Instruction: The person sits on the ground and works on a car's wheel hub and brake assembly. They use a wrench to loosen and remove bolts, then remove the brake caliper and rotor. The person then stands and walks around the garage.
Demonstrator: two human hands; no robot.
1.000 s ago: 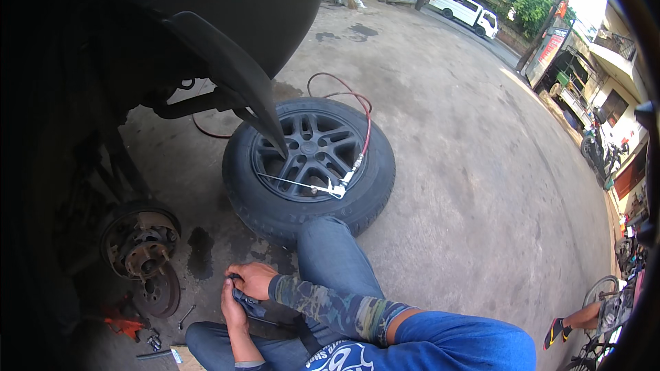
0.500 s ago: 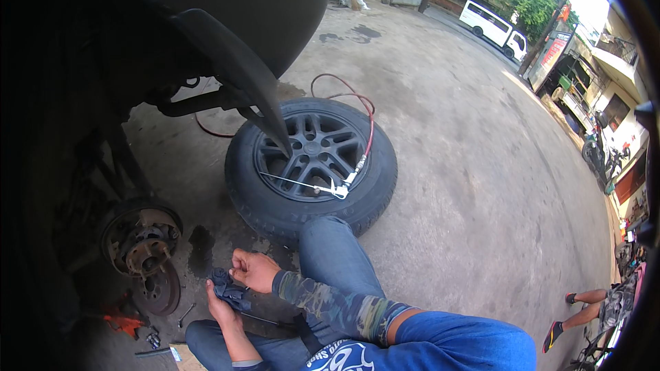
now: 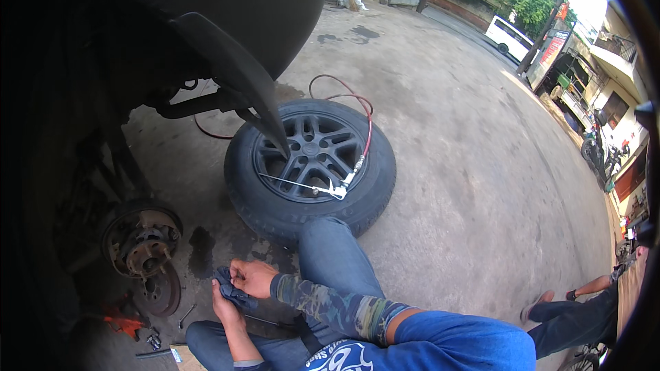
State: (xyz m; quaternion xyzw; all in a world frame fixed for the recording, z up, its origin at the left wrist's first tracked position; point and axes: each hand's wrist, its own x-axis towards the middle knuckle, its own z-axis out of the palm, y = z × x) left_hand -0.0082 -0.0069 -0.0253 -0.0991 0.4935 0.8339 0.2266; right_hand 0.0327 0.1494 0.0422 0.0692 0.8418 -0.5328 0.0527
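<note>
A dark bunched rag lies in my left hand, whose thumb and fingers are wrapped round it. Over its top, my right hand has its fingers curled and pressed into the cloth; whether something small is inside the folds is hidden. To the left of my hands are a rusty wheel hub with its brake parts and a round rusty disc leaning below it. Beyond my knee a wheel with a tyre lies flat on the ground.
An air blow gun on a red hose rests across the wheel. A raised dark vehicle body overhangs the upper left. A wrench and an orange object lie on the concrete. Another person's legs show at right.
My right fingers have come down onto the rag, which now sits more hidden under them. The white bus has moved right along the road. Different legs show at the right edge.
</note>
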